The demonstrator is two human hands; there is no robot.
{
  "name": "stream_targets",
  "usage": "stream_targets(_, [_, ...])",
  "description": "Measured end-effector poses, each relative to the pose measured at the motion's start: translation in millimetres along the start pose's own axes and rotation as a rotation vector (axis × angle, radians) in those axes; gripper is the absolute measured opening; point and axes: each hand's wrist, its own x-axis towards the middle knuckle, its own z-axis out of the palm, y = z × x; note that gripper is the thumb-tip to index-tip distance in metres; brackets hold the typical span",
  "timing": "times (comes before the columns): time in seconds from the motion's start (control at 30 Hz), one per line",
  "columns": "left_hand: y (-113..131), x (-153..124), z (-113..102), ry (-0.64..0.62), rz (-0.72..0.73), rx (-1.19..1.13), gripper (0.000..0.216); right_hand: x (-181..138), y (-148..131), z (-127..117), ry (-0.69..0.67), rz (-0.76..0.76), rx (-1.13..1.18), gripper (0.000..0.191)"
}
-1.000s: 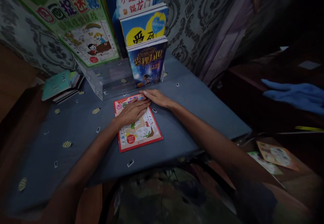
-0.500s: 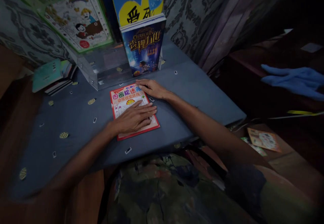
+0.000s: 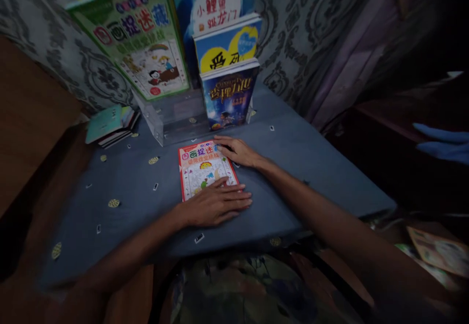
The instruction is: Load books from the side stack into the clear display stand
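A red-bordered children's book (image 3: pixel 201 170) with a cartoon cover lies flat on the cloth-covered table (image 3: pixel 135 226). Across its lower edge rests my left hand (image 3: pixel 216 203), palm down with fingers stretched out, hiding the bottom of the cover. My right hand (image 3: pixel 237 151) lies over the top right corner, its fingers extended and touching the cover. Neither hand is wrapped around anything.
Behind the book, a clear acrylic stand (image 3: pixel 179 118) holds a green picture book (image 3: pixel 154 45), a dark blue book (image 3: pixel 230 97) and others. Several booklets (image 3: pixel 106 126) are piled at the left. A blue glove (image 3: pixel 443 143) shows at the right, with colourful booklets (image 3: pixel 437 248) lower down.
My left hand has slid from the middle of the cover to its near edge, showing more of the picture. My right hand stays at the top corner. The view has tilted up.
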Motion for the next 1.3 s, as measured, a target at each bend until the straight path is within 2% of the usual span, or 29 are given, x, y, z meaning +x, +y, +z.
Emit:
stream_targets(0.17, [5.4, 5.5, 10.1, 0.092, -0.098, -0.005, 0.040, 2.7, 3.2, -1.3, 0.027, 0.013, 0.073, 0.044])
stream_targets(0.33, [3.9, 28.4, 22.9, 0.262, -0.466, 0.046, 0.045, 1.9, 1.4, -7.2, 0.042, 0.073, 0.140, 0.046])
stream_targets(0.47, [-11.0, 54.5, 20.4, 0.387, -0.717, 0.078, 0.047, 1.7, -0.5, -7.8, 0.075, 0.133, 0.177, 0.051])
stream_targets(0.63, [-27.8, 74.7, 5.3, 0.404, -0.932, 0.074, 0.049, 0.3, -6.8, -6.7, 0.090, 0.134, 0.146, 0.058])
stream_targets(0.73, [-37.2, 68.4, -1.4, 0.364, -0.897, 0.024, 0.049, -3.5, -11.6, -7.4, 0.107, 0.137, 0.122, 0.057])
stream_targets(0.93, [-75.6, 28.7, -7.1, 0.321, -0.547, -0.055, 0.048, -16.4, -21.3, -10.0, 0.143, 0.174, 0.121, 0.056])
stream_targets(1.0, [-85.1, 20.6, -6.7, 0.328, -0.472, -0.046, 0.050, -21.8, -25.1, -11.3, 0.156, 0.181, 0.089, 0.053])
stream_targets(1.2, [-87.6, 18.4, -1.8, 0.338, -0.436, 0.007, 0.051, -36.3, -34.8, -11.2, 0.126, 0.144, 0.016, 0.061])
stream_targets(1.3, [-84.3, 18.8, -1.2, 0.330, -0.438, 0.021, 0.050, -39.4, -35.8, -8.9, 0.093, 0.127, -0.017, 0.058])
